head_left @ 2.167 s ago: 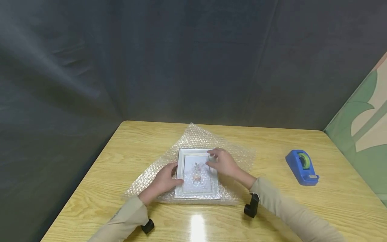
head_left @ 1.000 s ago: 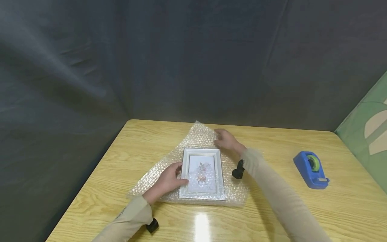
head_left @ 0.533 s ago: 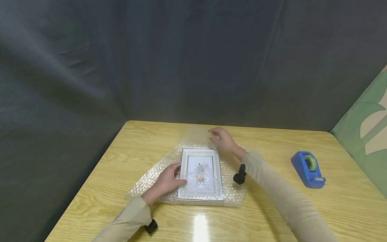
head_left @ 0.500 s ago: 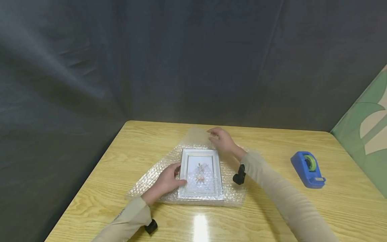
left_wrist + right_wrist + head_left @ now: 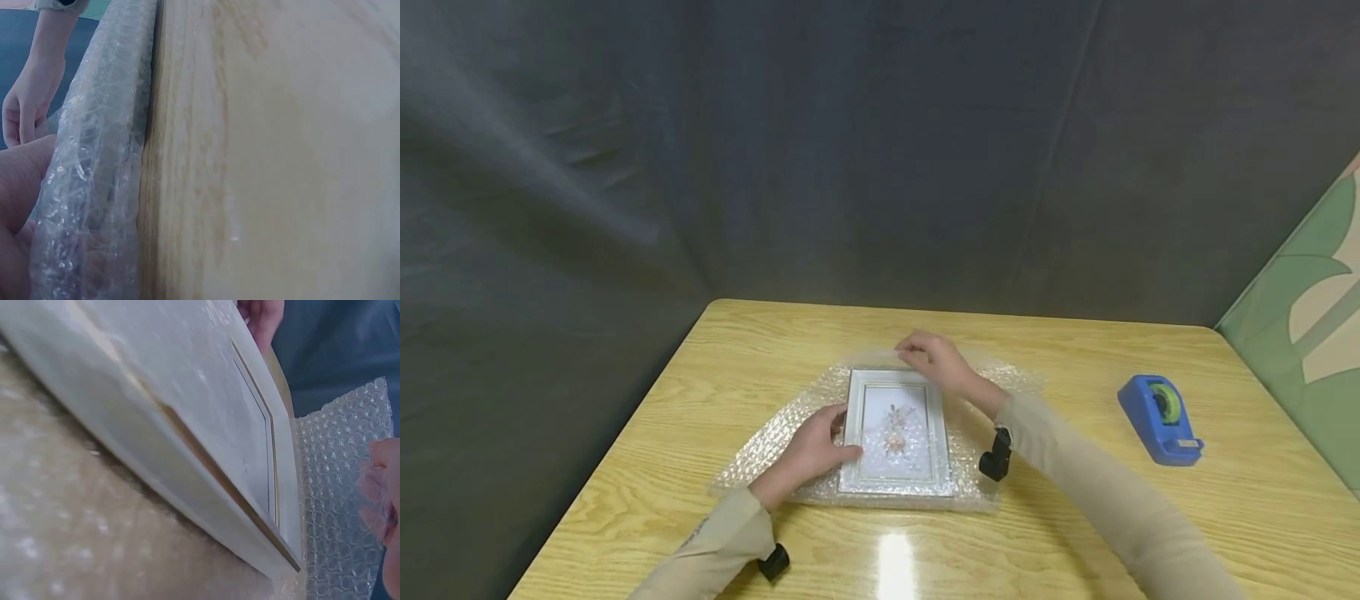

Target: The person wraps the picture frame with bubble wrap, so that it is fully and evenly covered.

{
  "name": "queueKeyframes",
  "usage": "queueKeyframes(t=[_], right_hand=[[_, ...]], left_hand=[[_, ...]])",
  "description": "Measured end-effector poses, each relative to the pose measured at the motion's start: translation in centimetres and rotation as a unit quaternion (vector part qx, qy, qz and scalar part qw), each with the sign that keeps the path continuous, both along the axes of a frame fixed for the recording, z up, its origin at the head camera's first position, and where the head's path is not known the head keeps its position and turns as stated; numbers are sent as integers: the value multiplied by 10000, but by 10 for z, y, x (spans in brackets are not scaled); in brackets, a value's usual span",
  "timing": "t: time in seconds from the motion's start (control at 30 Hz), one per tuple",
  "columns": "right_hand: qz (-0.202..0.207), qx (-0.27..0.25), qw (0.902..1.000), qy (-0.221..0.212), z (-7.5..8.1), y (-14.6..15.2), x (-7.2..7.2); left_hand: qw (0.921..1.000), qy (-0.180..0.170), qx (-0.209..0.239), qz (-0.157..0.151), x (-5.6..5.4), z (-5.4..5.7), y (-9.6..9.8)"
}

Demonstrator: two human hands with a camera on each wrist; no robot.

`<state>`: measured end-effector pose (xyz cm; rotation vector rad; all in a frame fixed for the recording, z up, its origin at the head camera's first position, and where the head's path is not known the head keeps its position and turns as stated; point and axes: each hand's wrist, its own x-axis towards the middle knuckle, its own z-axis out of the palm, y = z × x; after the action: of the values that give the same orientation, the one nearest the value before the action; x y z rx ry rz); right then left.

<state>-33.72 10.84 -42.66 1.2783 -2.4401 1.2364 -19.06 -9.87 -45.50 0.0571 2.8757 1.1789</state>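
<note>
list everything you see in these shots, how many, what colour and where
picture frame: 1, white, mid-table on the bubble wrap
floral picture: 1, pale with pinkish flowers, inside the frame
bubble wrap: apparently 1 sheet, clear, under and around the frame, folded over its near edge
tape dispenser: 1, blue, right side of the table
tape roll: 1, green, in the dispenser
table: 1, yellowish wood, under everything
curtain: dark, behind and left of the table
patterned panel: green and beige, far right
wrist cameras: 2, black, one per wrist
sleeves: 2, beige, on both arms
left hand: 1, bare, gripping the frame's left edge
right hand: 1, bare, pinching bubble wrap by the frame's far edge
</note>
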Motion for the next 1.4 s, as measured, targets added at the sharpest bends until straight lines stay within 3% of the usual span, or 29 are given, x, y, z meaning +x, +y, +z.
queueKeyframes(t=[0.23, 0.43, 0.73, 1.03, 1.2, 1.4], right_hand=[[542, -111, 9972, 508, -4, 12, 16], [731, 93, 9964, 409, -12, 18, 29], [814, 52, 9958, 421, -26, 19, 38], [775, 407, 9958, 253, -42, 20, 45], [702, 649, 9949, 306, -45, 19, 46], [888, 965, 9902, 473, -41, 21, 46]], left_hand=[[10000, 59, 34, 55, 0, 0, 1], [9999, 79, -89, 75, 1, 0, 1], [9998, 49, -136, 131, 2, 1, 1], [9998, 105, -143, 81, 2, -2, 1], [9997, 164, -160, 24, 2, -3, 1], [9997, 185, -115, 51, 3, -3, 0]])
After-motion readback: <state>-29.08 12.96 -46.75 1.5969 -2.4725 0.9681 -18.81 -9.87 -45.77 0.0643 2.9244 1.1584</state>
